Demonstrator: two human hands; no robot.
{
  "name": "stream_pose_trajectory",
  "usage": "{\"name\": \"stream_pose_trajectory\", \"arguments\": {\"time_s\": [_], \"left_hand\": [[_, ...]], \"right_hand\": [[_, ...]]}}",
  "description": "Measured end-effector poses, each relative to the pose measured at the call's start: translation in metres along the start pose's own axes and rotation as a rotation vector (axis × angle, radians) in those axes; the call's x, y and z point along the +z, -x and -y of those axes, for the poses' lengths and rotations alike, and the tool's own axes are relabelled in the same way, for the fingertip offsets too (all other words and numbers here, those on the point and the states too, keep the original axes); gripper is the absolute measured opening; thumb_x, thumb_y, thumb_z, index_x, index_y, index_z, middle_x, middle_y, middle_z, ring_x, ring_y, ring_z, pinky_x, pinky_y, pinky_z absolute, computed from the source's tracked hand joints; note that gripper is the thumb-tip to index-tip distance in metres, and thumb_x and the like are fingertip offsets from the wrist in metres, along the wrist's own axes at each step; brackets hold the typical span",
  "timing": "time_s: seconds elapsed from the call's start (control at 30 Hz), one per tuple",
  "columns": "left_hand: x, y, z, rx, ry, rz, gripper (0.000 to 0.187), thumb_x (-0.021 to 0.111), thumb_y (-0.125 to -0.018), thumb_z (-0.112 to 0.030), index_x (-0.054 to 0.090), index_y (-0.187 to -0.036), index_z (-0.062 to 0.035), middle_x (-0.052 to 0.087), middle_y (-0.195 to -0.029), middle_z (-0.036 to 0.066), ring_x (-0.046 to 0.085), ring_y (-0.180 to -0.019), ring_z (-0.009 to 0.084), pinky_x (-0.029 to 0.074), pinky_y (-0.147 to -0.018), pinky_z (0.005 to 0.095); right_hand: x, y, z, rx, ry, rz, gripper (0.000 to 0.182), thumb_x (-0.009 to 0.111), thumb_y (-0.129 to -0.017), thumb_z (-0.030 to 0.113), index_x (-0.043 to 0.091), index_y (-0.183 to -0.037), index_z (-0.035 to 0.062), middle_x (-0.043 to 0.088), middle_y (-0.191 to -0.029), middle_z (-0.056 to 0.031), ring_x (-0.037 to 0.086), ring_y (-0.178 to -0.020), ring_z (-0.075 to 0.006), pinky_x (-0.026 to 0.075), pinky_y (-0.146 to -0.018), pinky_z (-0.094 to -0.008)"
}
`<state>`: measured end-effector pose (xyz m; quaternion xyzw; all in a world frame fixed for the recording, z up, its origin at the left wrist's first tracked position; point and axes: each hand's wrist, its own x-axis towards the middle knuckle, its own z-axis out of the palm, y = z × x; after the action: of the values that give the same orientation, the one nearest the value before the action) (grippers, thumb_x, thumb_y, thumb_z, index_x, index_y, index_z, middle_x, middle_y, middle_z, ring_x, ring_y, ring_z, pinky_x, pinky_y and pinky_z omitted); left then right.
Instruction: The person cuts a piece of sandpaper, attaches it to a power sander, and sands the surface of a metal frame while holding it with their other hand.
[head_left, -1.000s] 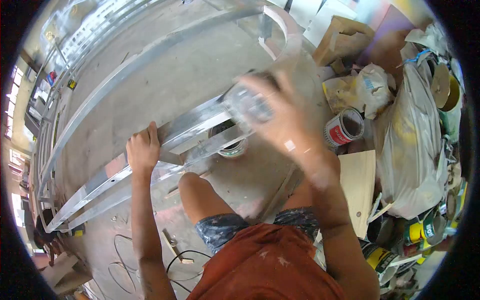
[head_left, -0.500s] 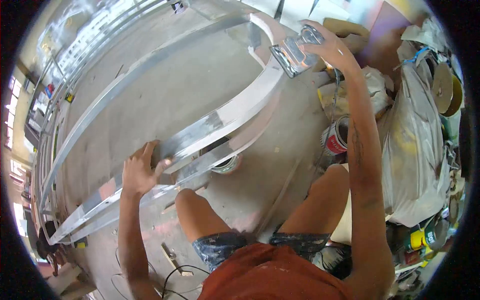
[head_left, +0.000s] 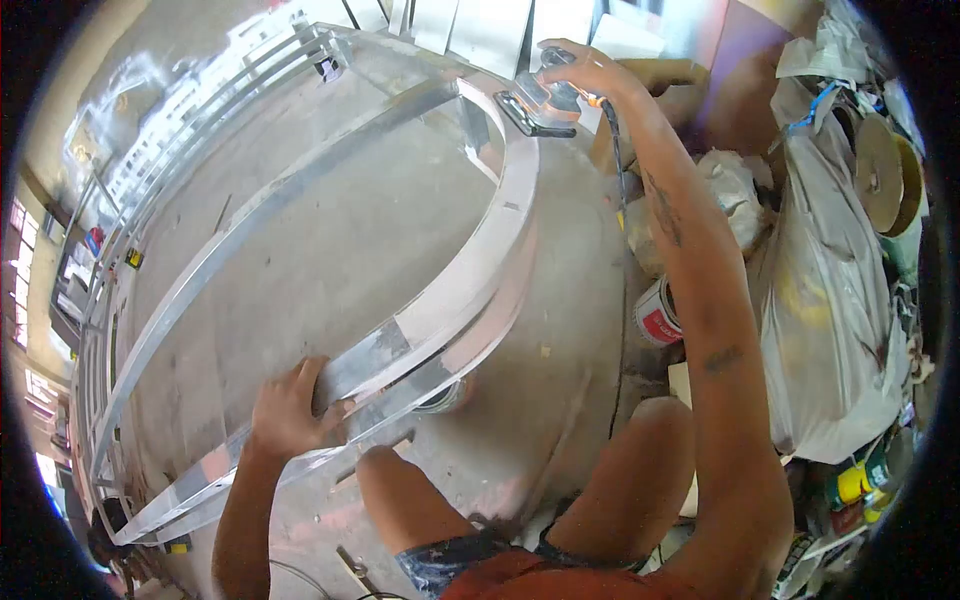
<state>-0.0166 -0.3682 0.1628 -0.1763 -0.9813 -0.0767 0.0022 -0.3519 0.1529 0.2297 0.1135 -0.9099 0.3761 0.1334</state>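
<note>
A curved metal frame (head_left: 370, 362), partly covered with a pale coating along its bend, spans the view from lower left to upper middle. My left hand (head_left: 298, 408) is wrapped over its near bar at the lower left, fingers on the far side and thumb on the near side. At the top of the bend, my right hand (head_left: 588, 72) grips a power sander (head_left: 545, 98) with a grey and orange body. The sander's flat pad is tilted, by the frame's outer edge; whether it touches the surface I cannot tell. A cord hangs from the sander.
A red-labelled can (head_left: 657, 312) stands right of the frame, and another can (head_left: 440, 398) lies partly hidden under it. Draped plastic sheeting (head_left: 820, 310), round discs (head_left: 880, 178) and paint cans (head_left: 855, 484) crowd the right side. My knees are below the frame.
My right hand and the sander have shifted left in view, toward the frame's top bend. The frame and my left hand appear lower as the view has moved. Both hands keep their holds.
</note>
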Motion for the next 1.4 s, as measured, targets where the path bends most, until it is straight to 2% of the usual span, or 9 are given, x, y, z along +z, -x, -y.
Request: {"name": "stream_pose_trajectory", "arguments": {"time_s": [0.33, 0.53, 0.63, 0.7, 0.87, 1.13, 1.2, 1.3, 1.4], "left_hand": [[0.000, 0.001, -0.001, -0.016, 0.038, 0.003, 0.057, 0.081, -0.080, -0.038, 0.061, -0.121, -0.0040, 0.071, -0.096, 0.019, 0.071, -0.081, 0.0395, 0.055, -0.073, 0.0489], [0.001, 0.001, -0.002, -0.035, 0.014, 0.024, 0.063, 0.080, -0.081, -0.038, 0.057, -0.125, 0.0003, 0.069, -0.095, 0.024, 0.070, -0.085, 0.0434, 0.055, -0.077, 0.0500], [0.004, 0.001, 0.001, -0.018, -0.063, 0.013, 0.065, 0.081, -0.080, -0.037, 0.056, -0.127, 0.0008, 0.069, -0.093, 0.024, 0.069, -0.082, 0.0436, 0.054, -0.074, 0.0497], [0.007, 0.005, 0.003, -0.052, -0.099, 0.013, 0.062, 0.082, -0.079, -0.035, 0.057, -0.125, -0.0020, 0.070, -0.095, 0.022, 0.070, -0.084, 0.0427, 0.055, -0.075, 0.0501], [0.005, 0.000, -0.001, -0.178, -0.036, 0.100, 0.060, 0.081, -0.079, -0.036, 0.055, -0.124, -0.0054, 0.070, -0.093, 0.020, 0.069, -0.086, 0.0435, 0.052, -0.081, 0.0526], [0.009, 0.004, 0.006, -0.136, -0.069, 0.052, 0.063, 0.084, -0.077, -0.037, 0.057, -0.124, -0.0049, 0.071, -0.095, 0.021, 0.070, -0.085, 0.0413, 0.054, -0.079, 0.0516], [0.016, 0.007, 0.013, -0.083, -0.089, -0.004, 0.063, 0.086, -0.076, -0.038, 0.059, -0.123, -0.0050, 0.071, -0.094, 0.019, 0.071, -0.082, 0.0387, 0.057, -0.075, 0.0498], [0.015, 0.007, 0.012, -0.063, -0.117, -0.007, 0.066, 0.087, -0.075, -0.038, 0.058, -0.124, -0.0058, 0.071, -0.097, 0.017, 0.071, -0.085, 0.0373, 0.057, -0.074, 0.0490], [0.013, 0.010, 0.007, -0.125, -0.101, 0.081, 0.066, 0.088, -0.074, -0.038, 0.057, -0.123, -0.0065, 0.070, -0.101, 0.015, 0.071, -0.087, 0.0356, 0.057, -0.075, 0.0478]], "right_hand": [[0.013, 0.009, -0.030, 0.127, -0.353, -0.151, 0.079, 0.082, -0.079, 0.039, 0.055, -0.148, 0.0126, 0.066, -0.132, -0.0129, 0.059, -0.123, -0.0256, 0.046, -0.101, -0.0366], [0.041, 0.109, -0.035, 0.315, -0.614, -0.355, 0.073, 0.084, -0.081, 0.035, 0.056, -0.145, 0.0150, 0.065, -0.104, -0.0080, 0.059, -0.074, -0.0143, 0.047, -0.055, -0.0294], [0.076, 0.157, -0.071, 0.034, -0.459, -0.395, 0.076, 0.085, -0.080, 0.039, 0.056, -0.146, 0.0173, 0.067, -0.122, -0.0115, 0.064, -0.110, -0.0218, 0.053, -0.093, -0.0343], [0.069, 0.206, -0.002, 0.506, -0.716, -0.309, 0.074, 0.084, -0.082, 0.031, 0.053, -0.148, 0.0161, 0.065, -0.120, -0.0120, 0.063, -0.110, -0.0212, 0.053, -0.094, -0.0349], [0.113, 0.265, 0.037, 0.057, -0.606, -0.626, 0.069, 0.082, -0.085, 0.023, 0.051, -0.144, 0.0074, 0.066, -0.104, -0.0090, 0.064, -0.092, -0.0151, 0.054, -0.081, -0.0331], [0.083, 0.150, -0.050, 0.528, -0.796, -0.481, 0.071, 0.084, -0.079, 0.032, 0.059, -0.139, 0.0063, 0.069, -0.104, -0.0075, 0.066, -0.076, -0.0181, 0.054, -0.061, -0.0339], [0.073, 0.121, -0.055, 0.271, -0.828, -0.514, 0.077, 0.085, -0.076, 0.039, 0.060, -0.140, 0.0051, 0.070, -0.112, -0.0113, 0.068, -0.087, -0.0205, 0.056, -0.064, -0.0353], [0.048, 0.080, -0.071, 0.461, -0.721, -0.284, 0.074, 0.085, -0.076, 0.041, 0.064, -0.136, 0.0052, 0.068, -0.123, -0.0147, 0.065, -0.111, -0.0225, 0.058, -0.076, -0.0361], [0.040, 0.045, -0.077, 0.218, -0.498, -0.358, 0.065, 0.081, -0.081, 0.041, 0.064, -0.138, 0.0140, 0.069, -0.113, -0.0052, 0.065, -0.090, -0.0184, 0.053, -0.071, -0.0311]]}}
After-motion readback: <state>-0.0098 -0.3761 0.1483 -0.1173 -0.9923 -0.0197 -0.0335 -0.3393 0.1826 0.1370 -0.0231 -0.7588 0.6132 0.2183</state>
